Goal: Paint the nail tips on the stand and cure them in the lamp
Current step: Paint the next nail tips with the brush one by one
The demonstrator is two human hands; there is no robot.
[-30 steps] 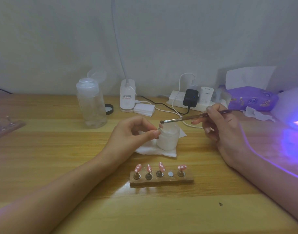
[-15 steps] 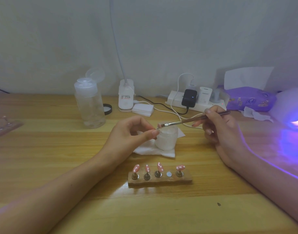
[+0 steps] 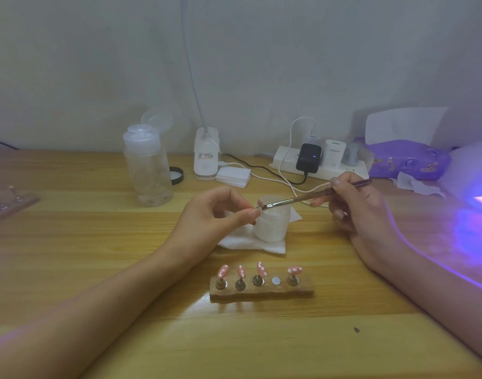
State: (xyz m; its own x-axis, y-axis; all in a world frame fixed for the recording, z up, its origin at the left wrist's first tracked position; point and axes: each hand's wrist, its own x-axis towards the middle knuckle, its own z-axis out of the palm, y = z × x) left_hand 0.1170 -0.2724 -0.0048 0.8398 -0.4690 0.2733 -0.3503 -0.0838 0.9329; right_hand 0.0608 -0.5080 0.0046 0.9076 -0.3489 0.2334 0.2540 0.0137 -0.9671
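Note:
A wooden stand (image 3: 261, 292) lies near the table's front, carrying several pink nail tips (image 3: 222, 270) with white dots on metal pegs; one magnet spot (image 3: 275, 281) is bare. My left hand (image 3: 215, 214) pinches a small nail tip (image 3: 259, 207) between thumb and forefinger above the stand. My right hand (image 3: 354, 206) grips a thin brush (image 3: 316, 196), and its bristles touch that tip. Behind them stands a small white jar (image 3: 272, 225) on a white wipe (image 3: 250, 240). The curing lamp (image 3: 474, 184) glows violet at the right edge.
A clear pump bottle (image 3: 148, 165) stands at the back left, a black lid (image 3: 177, 175) beside it. A lamp base (image 3: 206, 154), white pads (image 3: 233, 177), a power strip (image 3: 316, 164) with chargers and cables, and a purple tissue pack (image 3: 409, 160) line the wall. A clear tray (image 3: 7, 201) sits far left.
The brush tip has come down and left, onto the nail tip pinched in my left hand. My left hand has barely moved.

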